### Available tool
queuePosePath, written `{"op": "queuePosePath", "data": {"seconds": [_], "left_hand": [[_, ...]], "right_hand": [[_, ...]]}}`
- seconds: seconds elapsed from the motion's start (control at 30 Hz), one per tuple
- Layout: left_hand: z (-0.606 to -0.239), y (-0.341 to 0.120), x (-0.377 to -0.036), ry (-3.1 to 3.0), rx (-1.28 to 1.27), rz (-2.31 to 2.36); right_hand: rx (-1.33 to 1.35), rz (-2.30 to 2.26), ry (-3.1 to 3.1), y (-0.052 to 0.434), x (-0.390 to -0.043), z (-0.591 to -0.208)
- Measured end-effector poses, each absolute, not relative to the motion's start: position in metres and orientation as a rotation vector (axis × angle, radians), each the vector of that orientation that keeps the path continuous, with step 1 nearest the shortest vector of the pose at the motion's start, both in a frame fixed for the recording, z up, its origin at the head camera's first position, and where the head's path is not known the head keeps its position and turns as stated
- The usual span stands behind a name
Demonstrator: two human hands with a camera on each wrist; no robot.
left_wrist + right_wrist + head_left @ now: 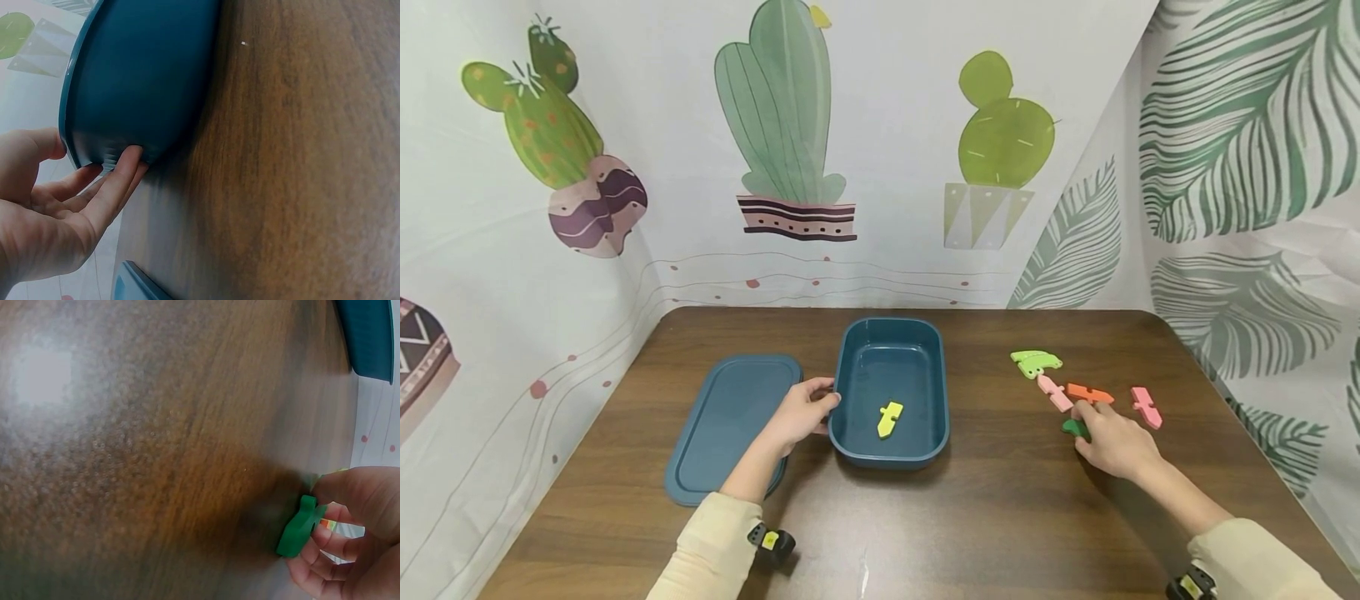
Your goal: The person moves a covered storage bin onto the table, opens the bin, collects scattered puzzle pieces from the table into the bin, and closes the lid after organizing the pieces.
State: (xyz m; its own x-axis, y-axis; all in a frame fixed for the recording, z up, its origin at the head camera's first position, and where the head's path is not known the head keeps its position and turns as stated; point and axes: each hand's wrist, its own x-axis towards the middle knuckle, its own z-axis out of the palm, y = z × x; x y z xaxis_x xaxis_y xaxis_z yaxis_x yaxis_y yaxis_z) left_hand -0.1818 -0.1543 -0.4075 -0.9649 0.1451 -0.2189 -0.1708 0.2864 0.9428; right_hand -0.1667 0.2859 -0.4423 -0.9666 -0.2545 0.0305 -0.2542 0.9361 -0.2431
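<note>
A dark blue rectangular box (891, 450) stands without its lid in the middle of the table. Inside it lies one yellow puzzle-like piece (890, 420). My left hand (805, 410) grips the box's left wall, thumb at the rim and fingers against the outside, as the left wrist view shows (69, 206). At the right, my right hand (1116, 440) holds a dark green piece (298, 528) between thumb and fingers, low over the tabletop. Just beyond that hand lie an orange piece (1090, 393) and a pink piece (1055, 393).
The blue lid (730, 429) lies flat left of the box, under my left forearm. Light green pieces (1036, 362) lie farther back on the right, and another pink piece (1146, 407) is right of my right hand. A printed cloth (895, 158) hangs behind the table (985, 517).
</note>
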Motion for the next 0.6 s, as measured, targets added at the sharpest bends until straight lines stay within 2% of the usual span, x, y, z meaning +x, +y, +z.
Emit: {"op": "queuePosePath", "data": {"seconds": [0.37, 0.6], "left_hand": [[-0.406, -0.154, -0.18, 2.301, -0.022, 1.734], [-0.426, -0.158, -0.191, 2.295, -0.014, 1.753]], "right_hand": [[-0.439, -0.378, 3.083, 0.284, -0.169, -0.44], [-0.498, -0.32, 3.127, 0.283, -0.174, -0.436]]}}
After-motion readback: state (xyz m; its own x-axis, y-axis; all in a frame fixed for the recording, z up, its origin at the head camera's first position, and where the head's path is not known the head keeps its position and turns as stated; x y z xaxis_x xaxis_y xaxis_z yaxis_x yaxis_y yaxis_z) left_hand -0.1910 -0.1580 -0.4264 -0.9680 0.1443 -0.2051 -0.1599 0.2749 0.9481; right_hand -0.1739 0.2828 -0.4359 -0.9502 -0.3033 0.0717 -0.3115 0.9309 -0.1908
